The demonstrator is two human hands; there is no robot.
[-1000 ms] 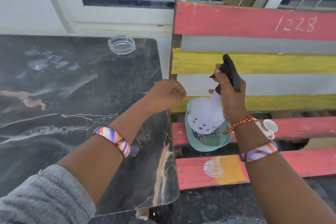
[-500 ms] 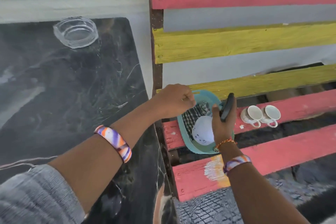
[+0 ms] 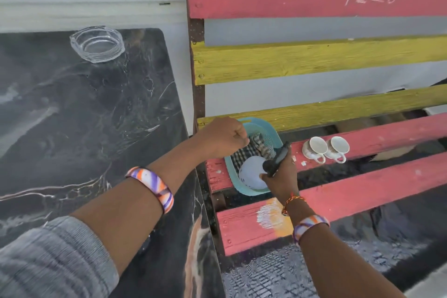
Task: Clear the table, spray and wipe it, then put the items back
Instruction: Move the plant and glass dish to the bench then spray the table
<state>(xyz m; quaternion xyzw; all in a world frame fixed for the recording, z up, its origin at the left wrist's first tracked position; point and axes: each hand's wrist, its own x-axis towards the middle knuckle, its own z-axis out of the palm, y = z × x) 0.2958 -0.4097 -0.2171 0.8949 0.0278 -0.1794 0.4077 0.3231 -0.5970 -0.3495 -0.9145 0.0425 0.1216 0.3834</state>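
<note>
Dark marble table [image 3: 72, 128] edge abuts slatted bench [image 3: 362, 133]; teal basket [image 3: 242, 189] holds checkered cloth [image 3: 244, 152], right hand [image 3: 281, 176] gripping spray bottle [image 3: 250, 175] inside, left hand [image 3: 222, 138] pinching cloth.

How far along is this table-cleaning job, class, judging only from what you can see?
Done: two cups stand on the bench, off the table. In hand: the right hand grips the spray bottle in the teal basket, while the left hand pinches the checked cloth. Left: the glass ashtray sits on the table; wiping cannot be confirmed, and the cups need returning.
</note>
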